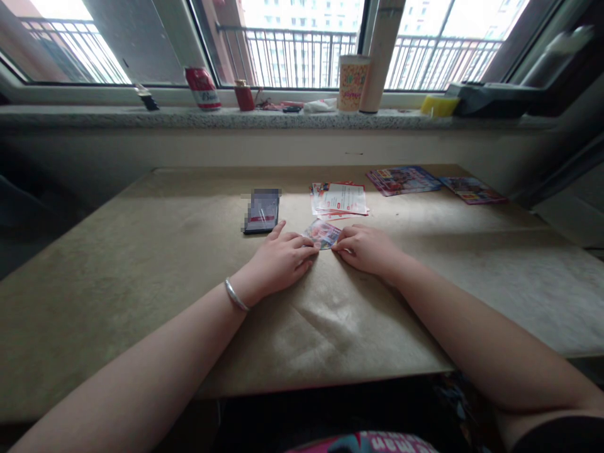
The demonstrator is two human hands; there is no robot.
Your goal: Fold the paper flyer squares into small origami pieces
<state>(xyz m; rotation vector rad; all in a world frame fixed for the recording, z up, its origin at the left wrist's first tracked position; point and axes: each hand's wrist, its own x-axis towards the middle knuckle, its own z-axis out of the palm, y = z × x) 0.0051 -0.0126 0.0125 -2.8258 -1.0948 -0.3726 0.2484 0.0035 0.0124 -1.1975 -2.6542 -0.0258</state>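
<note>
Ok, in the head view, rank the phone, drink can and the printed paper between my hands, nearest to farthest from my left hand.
1. Printed paper: at your left hand, on its right.
2. Phone: ahead, slightly left.
3. Drink can: on the windowsill.

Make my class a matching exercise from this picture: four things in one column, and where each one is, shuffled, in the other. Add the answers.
Things
1. Drinks can
2. Silver bangle
3. Small printed card
4. Dark-edged device

Places
A. Flat on the table, to the left of the small printed card
B. On the windowsill, in front of the glass
C. At the fingers of the left hand and right hand
D. Around the left wrist

Pairs
1-B, 2-D, 3-C, 4-A
</note>
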